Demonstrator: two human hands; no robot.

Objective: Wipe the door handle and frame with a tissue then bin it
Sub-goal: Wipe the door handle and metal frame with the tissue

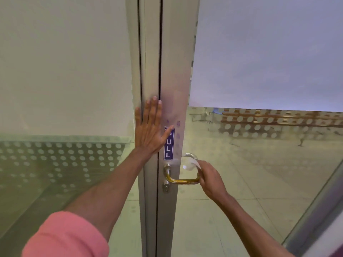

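Observation:
A looped metal door handle (182,181) with worn brassy patches sticks out from the grey metal door frame (173,71). My right hand (209,179) grips a white tissue (189,165) and presses it against the handle's outer bend. My left hand (151,129) lies flat with fingers spread across the vertical seam of the frame, just above and left of the handle, partly covering a blue PULL sticker (168,149). Below the handle base sits a keyhole cylinder (165,188).
Frosted glass panels with dot patterns flank the frame on the left (65,71) and right (269,52). Through the clear lower glass I see a tiled floor (250,173) and wooden furniture far off. A slanted metal rail (315,216) crosses the lower right.

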